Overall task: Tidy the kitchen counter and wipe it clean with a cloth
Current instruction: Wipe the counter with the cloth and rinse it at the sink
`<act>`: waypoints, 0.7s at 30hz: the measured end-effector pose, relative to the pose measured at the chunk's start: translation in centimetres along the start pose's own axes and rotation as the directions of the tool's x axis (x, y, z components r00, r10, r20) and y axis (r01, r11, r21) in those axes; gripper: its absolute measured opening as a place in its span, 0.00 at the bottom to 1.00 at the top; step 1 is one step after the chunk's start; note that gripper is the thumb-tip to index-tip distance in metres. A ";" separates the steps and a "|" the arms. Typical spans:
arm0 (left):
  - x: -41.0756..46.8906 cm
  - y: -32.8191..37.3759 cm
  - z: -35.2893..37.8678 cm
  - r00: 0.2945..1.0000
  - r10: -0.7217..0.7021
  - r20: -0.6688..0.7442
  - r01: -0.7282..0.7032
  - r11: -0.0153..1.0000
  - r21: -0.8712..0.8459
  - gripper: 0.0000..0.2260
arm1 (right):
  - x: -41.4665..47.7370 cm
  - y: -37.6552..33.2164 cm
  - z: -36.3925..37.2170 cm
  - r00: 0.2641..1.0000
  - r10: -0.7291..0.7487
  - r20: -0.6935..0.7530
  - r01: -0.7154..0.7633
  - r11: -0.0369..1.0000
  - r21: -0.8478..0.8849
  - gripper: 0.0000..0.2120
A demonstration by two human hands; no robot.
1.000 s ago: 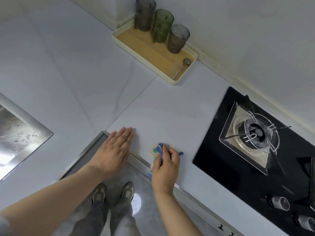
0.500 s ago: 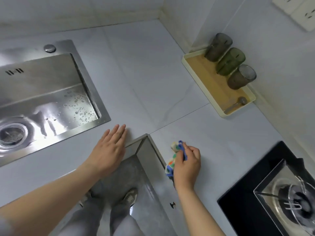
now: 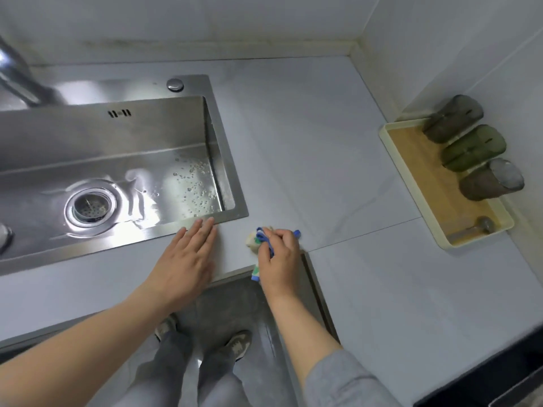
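My right hand (image 3: pixel 278 257) grips a small bunched cloth (image 3: pixel 255 238), blue-edged with pale and green patches, and holds it down on the pale grey counter (image 3: pixel 308 160) at the inner corner of its front edge. My left hand (image 3: pixel 186 259) lies flat on the counter with straight fingers, its fingertips touching the front rim of the steel sink (image 3: pixel 229 171). Much of the cloth is hidden under my right hand.
A cream tray (image 3: pixel 411 183) with a wooden floor stands at the right wall, holding three tinted cups (image 3: pixel 473 148) and a small metal spoon (image 3: pixel 473 229). A tap (image 3: pixel 17 80) is at far left. The black hob's corner (image 3: pixel 493 374) shows at bottom right.
The view has swung left from the hob to the sink. My right hand has carried the cloth left along the counter edge to the inner corner; my left hand has shifted to the sink rim.
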State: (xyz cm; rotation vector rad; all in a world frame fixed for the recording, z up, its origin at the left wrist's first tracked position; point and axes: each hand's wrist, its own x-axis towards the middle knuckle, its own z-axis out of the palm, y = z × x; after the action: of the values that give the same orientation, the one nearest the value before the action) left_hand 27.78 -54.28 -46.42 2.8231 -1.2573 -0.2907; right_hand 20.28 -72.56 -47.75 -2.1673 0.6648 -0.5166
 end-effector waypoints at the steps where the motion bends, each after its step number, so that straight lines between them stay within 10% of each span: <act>1: -0.7 -0.8 0.0 1.000 -0.029 -0.006 0.029 1.000 -0.005 0.31 | -0.5 -0.6 0.9 0.998 -0.051 0.043 0.052 0.999 -0.005 0.16; 9: -6.8 -4.6 0.1 0.977 -0.212 0.007 0.212 0.977 -0.009 0.30 | -5.4 -4.8 4.0 0.904 -0.131 0.406 0.117 0.991 0.061 0.14; 17: -13.3 -7.6 -3.0 0.894 -0.449 -0.011 0.432 0.867 -0.249 0.31 | -3.3 -13.2 3.2 0.402 0.215 0.890 -0.594 0.801 0.075 0.09; 21: -15.4 -10.0 -6.2 0.774 -0.632 -0.030 0.511 0.652 -0.560 0.26 | -1.3 -20.0 4.5 0.295 0.160 0.942 -0.615 0.787 0.059 0.10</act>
State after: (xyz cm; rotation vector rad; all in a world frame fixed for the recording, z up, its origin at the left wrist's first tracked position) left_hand 26.15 -36.44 -39.01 2.5589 -0.1338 -0.2648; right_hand 27.53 -58.21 -34.89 -1.4023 0.3590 0.7773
